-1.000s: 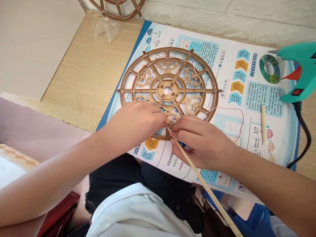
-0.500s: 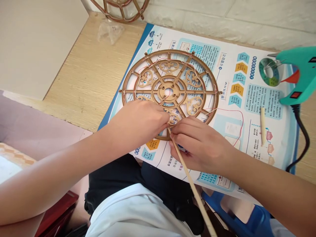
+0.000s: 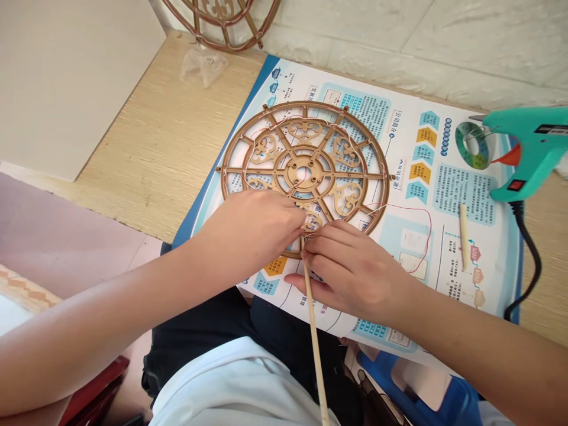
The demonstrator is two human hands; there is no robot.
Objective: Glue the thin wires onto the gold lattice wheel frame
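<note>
A round bronze-coloured lattice frame (image 3: 326,172) with scrollwork lies flat, thin red and white wires running along its rings. My left hand (image 3: 264,228) rests over its near left part, closed, fingertips at the near rim; what they pinch is hidden. Against the same spot my right hand (image 3: 355,266) has its fingers curled round the upper end of a long pale stick (image 3: 314,331), the thumb stretched out beneath it. The stick slants down towards my lap. A loose red wire (image 3: 429,228) loops out on the right of the frame.
The frame lies on a printed poster sheet (image 3: 399,225) on a wooden table (image 3: 146,136). At right are a teal glue gun (image 3: 528,151) with a black cord and a short pale stick (image 3: 464,236). Behind stand another bronze frame (image 3: 226,44) and a crumpled plastic bag (image 3: 204,65).
The long stick's lower end has swung left, so it hangs more upright. My right thumb has stretched out to the left. The whole view has shifted slightly.
</note>
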